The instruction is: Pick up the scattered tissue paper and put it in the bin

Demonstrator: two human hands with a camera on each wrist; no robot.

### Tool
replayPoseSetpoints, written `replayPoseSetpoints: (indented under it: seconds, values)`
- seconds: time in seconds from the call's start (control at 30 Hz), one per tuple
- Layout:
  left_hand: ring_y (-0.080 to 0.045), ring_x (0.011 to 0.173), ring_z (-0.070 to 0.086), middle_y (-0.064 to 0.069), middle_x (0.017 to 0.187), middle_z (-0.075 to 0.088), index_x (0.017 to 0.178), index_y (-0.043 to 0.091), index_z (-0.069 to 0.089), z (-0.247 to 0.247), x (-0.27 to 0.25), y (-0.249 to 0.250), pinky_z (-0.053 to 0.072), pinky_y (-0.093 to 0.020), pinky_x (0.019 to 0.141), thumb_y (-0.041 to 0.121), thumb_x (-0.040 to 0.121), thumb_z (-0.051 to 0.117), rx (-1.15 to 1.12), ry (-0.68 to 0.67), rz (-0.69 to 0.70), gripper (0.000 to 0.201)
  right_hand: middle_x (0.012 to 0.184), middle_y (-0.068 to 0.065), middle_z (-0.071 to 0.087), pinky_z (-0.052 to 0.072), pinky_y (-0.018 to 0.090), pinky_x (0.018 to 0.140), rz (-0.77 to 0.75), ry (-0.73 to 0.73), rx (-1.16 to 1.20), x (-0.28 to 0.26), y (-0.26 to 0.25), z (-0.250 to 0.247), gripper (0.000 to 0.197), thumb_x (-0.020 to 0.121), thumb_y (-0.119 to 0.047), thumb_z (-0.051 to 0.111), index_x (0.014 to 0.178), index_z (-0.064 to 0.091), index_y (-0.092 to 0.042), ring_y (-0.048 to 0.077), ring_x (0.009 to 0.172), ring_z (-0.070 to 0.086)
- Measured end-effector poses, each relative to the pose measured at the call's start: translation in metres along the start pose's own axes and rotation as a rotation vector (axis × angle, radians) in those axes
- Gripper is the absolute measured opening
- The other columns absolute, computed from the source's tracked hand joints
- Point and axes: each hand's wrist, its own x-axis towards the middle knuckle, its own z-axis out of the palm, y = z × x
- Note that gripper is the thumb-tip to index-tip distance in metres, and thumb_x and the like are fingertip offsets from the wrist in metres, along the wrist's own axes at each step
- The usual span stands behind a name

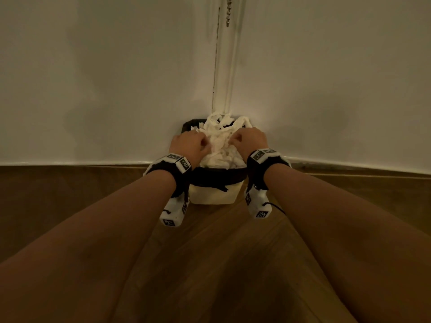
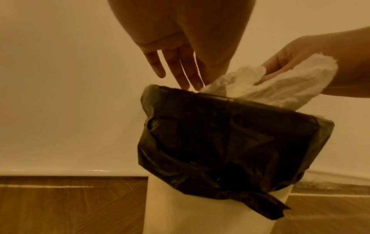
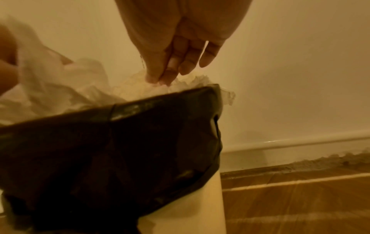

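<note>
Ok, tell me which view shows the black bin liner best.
Left wrist: the liner shows nearly whole, folded over the bin. The right wrist view shows it close but cropped and blurred; the head view shows only a strip of it between the wrists.

- The bin [image 1: 213, 194] stood on the floor [image 1: 221, 264] in the corner where the two walls [image 1: 105, 78] met.
- A liner [image 1: 217, 177] was folded over the bin's rim.
- Tissue [image 1: 219, 141] was heaped in the bin, rising above the rim.
- The left hand [image 1: 189, 142] lay on the heap's left side, the right hand [image 1: 250, 138] on its right.
</note>
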Motion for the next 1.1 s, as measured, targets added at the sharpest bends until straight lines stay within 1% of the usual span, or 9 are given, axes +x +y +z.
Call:
replayPoseSetpoints:
  seconds: [0.13,0.2,0.3,0.37,0.47,0.57,0.73,0.9,1.1]
  values:
    - [-0.025,0.103,0.057,-0.009,0.113,0.059,0.107,0.014,0.066,-0.005,-0.003,-0.002,0.045,-0.033,0.088,0.019,0.093,0.053,-0.147,0.038,-0.041,0.02,0.112,0.007,0.066,0.047,0.039,0.093,0.02,0.017,0.084,-0.004,-0.001,0.001,0.029,0.097,-0.019,0.042,0.112,0.066,-0.02,0.026,0.103,0.06]
    - [-0.021,0.091,0.062,-0.003,0.098,0.066,0.095,0.018,0.064,-0.009,-0.006,-0.002,0.048,-0.034,0.083,0.026,0.091,0.057,-0.183,0.087,-0.096,0.012,0.111,0.005,0.067,0.049,0.036,0.089,0.015,0.054,0.08,-0.008,0.001,0.002,0.025,0.096,-0.02,0.046,0.11,0.067,-0.018,0.024,0.102,0.061]
    - [-0.018,0.074,0.059,0.005,0.076,0.064,0.084,0.023,0.057,-0.016,-0.012,0.004,0.046,-0.033,0.076,0.045,0.093,0.048,-0.087,0.131,-0.149,0.024,0.098,0.002,0.067,0.046,0.031,0.075,0.014,0.096,0.019,-0.016,0.002,0.001,0.022,0.093,-0.034,0.051,0.097,0.065,-0.018,0.021,0.093,0.062]
    - [-0.024,0.076,0.06,-0.003,0.079,0.067,0.088,0.016,0.061,-0.02,-0.015,0.007,0.045,-0.033,0.073,0.044,0.097,0.038,-0.069,0.144,-0.152,0.038,0.094,0.004,0.067,0.042,0.031,0.07,0.014,0.111,0.006,-0.022,0.001,0.0,0.028,0.096,-0.037,0.044,0.097,0.063,-0.016,0.024,0.088,0.062]
    - [-0.031,0.079,0.06,-0.012,0.088,0.065,0.099,0.009,0.059,-0.022,-0.019,0.011,0.043,-0.033,0.066,0.037,0.1,0.028,-0.099,0.181,-0.165,0.042,0.09,0.012,0.064,0.038,0.031,0.064,0.019,0.154,0.119,-0.03,0.001,0.001,0.027,0.098,-0.024,0.033,0.112,0.055,-0.015,0.029,0.08,0.058]
    - [-0.028,0.07,0.053,-0.01,0.081,0.059,0.091,0.01,0.055,-0.023,-0.02,0.013,0.04,-0.032,0.061,0.036,0.1,0.028,-0.119,0.189,-0.183,0.038,0.084,0.011,0.06,0.037,0.03,0.061,0.006,0.18,0.194,-0.036,0.004,0.0,0.028,0.095,-0.02,0.034,0.119,0.047,-0.019,0.025,0.072,0.052]
    - [-0.026,0.062,0.054,-0.008,0.067,0.058,0.072,0.01,0.06,-0.016,-0.012,0.014,0.039,-0.028,0.056,0.043,0.098,0.027,-0.136,0.166,-0.198,0.054,0.073,0.003,0.056,0.043,0.033,0.062,0.006,0.16,0.209,-0.03,0.009,0.001,0.024,0.096,-0.033,0.035,0.097,0.053,-0.016,0.025,0.067,0.052]
    - [-0.02,0.052,0.046,-0.001,0.053,0.048,0.058,0.015,0.053,0.001,0.006,0.011,0.029,-0.025,0.049,0.043,0.097,0.03,-0.16,0.178,-0.26,0.053,0.066,0.004,0.052,0.035,0.029,0.058,0.034,0.193,0.167,-0.007,0.014,0.017,0.035,0.096,-0.036,0.034,0.071,0.046,-0.014,0.024,0.063,0.049]
    - [-0.019,0.053,0.046,0.0,0.055,0.045,0.066,0.015,0.055,-0.019,0.007,0.014,0.031,-0.024,0.049,0.043,0.097,0.032,-0.146,-0.032,-0.371,0.047,0.062,0.003,0.045,0.036,0.03,0.059,0.151,-0.072,0.154,0.0,0.011,-0.002,0.039,0.096,-0.035,0.035,0.065,0.043,-0.013,0.025,0.063,0.048]
